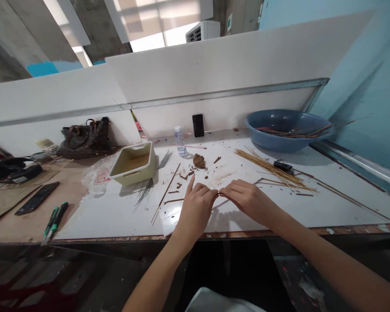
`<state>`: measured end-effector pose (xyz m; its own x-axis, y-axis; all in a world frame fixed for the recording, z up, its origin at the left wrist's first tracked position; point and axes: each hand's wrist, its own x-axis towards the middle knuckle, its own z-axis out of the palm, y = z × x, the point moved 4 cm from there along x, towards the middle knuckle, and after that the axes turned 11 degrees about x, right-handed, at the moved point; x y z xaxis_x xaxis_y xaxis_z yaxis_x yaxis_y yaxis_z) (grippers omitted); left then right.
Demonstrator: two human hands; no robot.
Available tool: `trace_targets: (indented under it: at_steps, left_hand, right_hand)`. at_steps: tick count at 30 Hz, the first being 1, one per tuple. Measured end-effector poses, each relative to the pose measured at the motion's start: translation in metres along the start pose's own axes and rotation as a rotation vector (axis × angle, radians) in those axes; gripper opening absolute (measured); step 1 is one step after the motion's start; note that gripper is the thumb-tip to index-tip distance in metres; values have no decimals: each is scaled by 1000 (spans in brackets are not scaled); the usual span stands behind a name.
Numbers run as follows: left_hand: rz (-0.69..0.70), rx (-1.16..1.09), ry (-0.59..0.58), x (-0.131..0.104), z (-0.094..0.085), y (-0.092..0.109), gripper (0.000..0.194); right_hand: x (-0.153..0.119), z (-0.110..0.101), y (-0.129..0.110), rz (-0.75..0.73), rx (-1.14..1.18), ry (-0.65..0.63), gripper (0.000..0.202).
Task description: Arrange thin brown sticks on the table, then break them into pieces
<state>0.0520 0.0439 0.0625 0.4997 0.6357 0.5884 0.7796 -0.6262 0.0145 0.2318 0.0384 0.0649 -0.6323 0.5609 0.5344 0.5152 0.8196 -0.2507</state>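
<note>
My left hand (pixel 196 206) and my right hand (pixel 248 200) meet fingertip to fingertip just above the white work surface. Both are closed in a pinch around something small and thin that the fingers mostly hide. Beyond them sits a crumbly brown lump (pixel 199 161), like clay, with small brown bits scattered about it. Left of my left hand lies a thin stick (pixel 167 190) with a dark brown coating over part of its length. A bundle of thin yellowish sticks (pixel 269 167) rests to the right, beyond my right hand.
At the back right stands a blue basin (pixel 279 145) with sticks inside. A pale green tub (pixel 133 173) holds brownish liquid. A clear bottle (pixel 180 145) and a phone (pixel 198 125) are by the partition. Green-handled pliers (pixel 55 221), another phone (pixel 37 198) and a bag (pixel 84 141) lie left.
</note>
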Motion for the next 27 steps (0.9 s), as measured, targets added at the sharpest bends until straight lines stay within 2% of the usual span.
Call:
trace_targets:
  at_steps: [7,10,16,22,27]
  left_hand:
    - [-14,17,-13,-4,-1,-2,12]
    - [-12,23,-7,-4,-2,-1,14]
    - [-7,25,-12,-4,1,0,14]
    - [-6,50,-34,-7,4,-2,16]
    - [-14,45,-62,-7,4,-2,20]
  right_hand:
    - [1,-2,6,-25,-3,68,30]
    - [1,0,8,-22,7,43,24]
    - [1,4,4,-23,-11,-10,26]
    - [-1,8,9,-15,35,-13,24]
    - [-3,8,13,-24,21,33,23]
